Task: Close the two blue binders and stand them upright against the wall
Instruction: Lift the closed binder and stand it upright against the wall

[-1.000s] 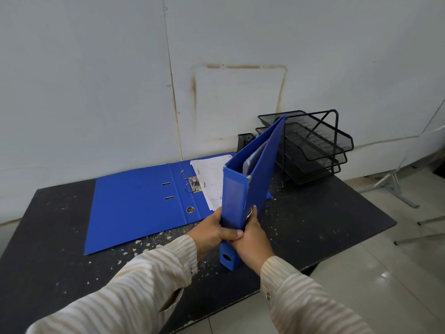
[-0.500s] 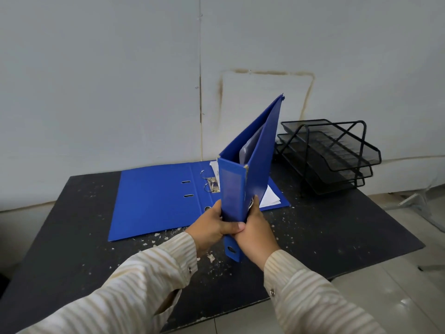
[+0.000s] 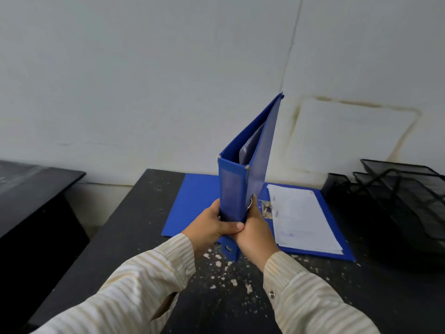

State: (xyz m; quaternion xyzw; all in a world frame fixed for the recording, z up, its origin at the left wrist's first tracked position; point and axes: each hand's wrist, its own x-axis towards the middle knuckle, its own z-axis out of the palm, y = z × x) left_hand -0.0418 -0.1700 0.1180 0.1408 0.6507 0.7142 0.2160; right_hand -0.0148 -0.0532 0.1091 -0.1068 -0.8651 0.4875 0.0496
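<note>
I hold a closed blue binder [image 3: 243, 179] upright above the black table [image 3: 149, 227], spine toward me, top tilted toward the wall. My left hand [image 3: 212, 225] wraps the spine's lower left side. My right hand [image 3: 255, 232] grips its lower right side, thumbs meeting across the spine. A second blue binder [image 3: 192, 206] lies open and flat on the table behind it, white papers [image 3: 298, 215] on its right half and its metal rings showing beside my right hand.
Black mesh letter trays [image 3: 397, 194] stand at the table's right, near the white wall [image 3: 144, 80]. A second dark table [image 3: 31, 189] sits to the left across a gap. White flakes litter the table in front of me.
The held binder has lifted and stands more upright, a bit farther forward. My view has swung left, so the trays sit at the right edge and the other table appears.
</note>
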